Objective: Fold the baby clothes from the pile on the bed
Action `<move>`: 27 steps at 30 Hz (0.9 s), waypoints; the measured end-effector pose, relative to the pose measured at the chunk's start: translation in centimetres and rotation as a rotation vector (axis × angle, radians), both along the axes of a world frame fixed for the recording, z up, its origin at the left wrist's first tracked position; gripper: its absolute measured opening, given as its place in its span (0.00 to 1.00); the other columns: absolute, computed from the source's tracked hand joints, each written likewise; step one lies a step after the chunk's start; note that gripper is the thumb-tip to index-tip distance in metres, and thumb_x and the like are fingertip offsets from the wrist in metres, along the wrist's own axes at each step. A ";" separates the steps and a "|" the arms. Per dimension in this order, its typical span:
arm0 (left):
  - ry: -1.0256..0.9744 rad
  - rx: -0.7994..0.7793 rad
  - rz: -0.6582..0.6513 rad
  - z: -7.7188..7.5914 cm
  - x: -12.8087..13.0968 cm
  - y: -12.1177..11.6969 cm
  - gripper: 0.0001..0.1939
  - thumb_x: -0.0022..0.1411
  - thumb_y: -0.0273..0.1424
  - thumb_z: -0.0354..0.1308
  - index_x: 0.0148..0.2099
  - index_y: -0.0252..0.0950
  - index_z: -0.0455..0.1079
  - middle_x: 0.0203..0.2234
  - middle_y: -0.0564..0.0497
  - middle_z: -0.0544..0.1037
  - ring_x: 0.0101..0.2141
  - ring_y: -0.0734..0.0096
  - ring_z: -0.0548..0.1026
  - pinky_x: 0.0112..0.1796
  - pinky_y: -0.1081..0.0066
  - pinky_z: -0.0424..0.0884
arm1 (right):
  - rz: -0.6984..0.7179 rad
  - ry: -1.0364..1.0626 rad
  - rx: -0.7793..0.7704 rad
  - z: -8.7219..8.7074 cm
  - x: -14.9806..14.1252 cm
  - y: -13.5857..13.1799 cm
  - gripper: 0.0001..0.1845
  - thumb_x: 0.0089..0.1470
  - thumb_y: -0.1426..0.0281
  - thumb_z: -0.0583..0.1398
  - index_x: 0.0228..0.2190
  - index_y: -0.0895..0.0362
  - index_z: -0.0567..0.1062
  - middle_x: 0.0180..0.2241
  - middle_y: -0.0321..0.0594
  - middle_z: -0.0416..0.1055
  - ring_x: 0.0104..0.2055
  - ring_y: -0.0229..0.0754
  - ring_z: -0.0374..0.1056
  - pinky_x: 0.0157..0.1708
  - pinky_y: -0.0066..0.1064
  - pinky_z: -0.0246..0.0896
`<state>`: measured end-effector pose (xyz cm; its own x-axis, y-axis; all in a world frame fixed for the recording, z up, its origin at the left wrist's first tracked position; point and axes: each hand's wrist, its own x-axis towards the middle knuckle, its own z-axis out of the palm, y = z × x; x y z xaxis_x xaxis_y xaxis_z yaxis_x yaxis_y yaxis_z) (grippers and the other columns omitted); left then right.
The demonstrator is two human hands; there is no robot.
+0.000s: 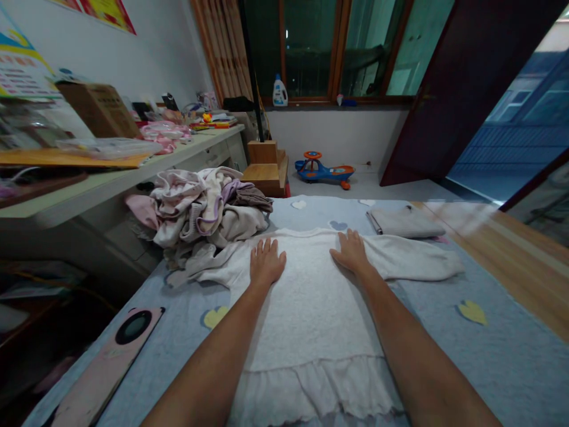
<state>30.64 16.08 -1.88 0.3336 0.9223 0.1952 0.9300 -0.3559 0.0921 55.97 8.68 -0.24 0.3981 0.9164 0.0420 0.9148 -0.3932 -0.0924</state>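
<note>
Across the middle of a bed, a white long-sleeved dress (pixel 311 320) lies flat on a pale blue cover (pixel 511 379) dotted with heart patches, its ruffled hem (pixel 311 391) toward the person and its top end away. The left hand (pixel 267 264) and the right hand (pixel 351 252) rest palm down on the dress near the shoulders, a little apart, fingers spread. Neither hand is closed: both are open and pinch nothing. Pressing flat like this probably keeps the cloth smooth and stops it sliding on the cover. The left sleeve (pixel 208 270) reaches out to the left and the right sleeve (pixel 413 264) out to the right, likely laid wide so the body of the dress stays free of creases.

Just left of the dress sits a heap of crumpled clothes (pixel 200 207) in pink, white and brown, its edge against the left sleeve, and this placing leaves the middle of the bed to the dress. Far right on the bed lies a folded grey garment (pixel 404 222), well apart from the heap. Along the left runs a white desk (pixel 111 184) crowded with boxes and papers. Beyond the far end of the bed stand a wooden step block (pixel 267 169) and a blue toy ride-on car (pixel 324 169).
</note>
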 end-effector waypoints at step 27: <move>0.016 -0.029 0.002 0.5 0.1 -0.1 0.28 0.68 0.42 0.43 0.66 0.38 0.59 0.66 0.43 0.59 0.65 0.52 0.53 0.61 0.52 0.53 | -0.084 0.000 0.023 -0.8 -0.7 -4.3 0.32 0.63 0.56 0.48 0.62 0.60 0.61 0.67 0.55 0.51 0.69 0.53 0.44 0.63 0.48 0.40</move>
<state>30.69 15.94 -1.42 0.3345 0.9281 0.1634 0.9321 -0.3514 0.0876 55.29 4.38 -1.03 0.4738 0.8784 0.0624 0.8786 -0.4666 -0.1019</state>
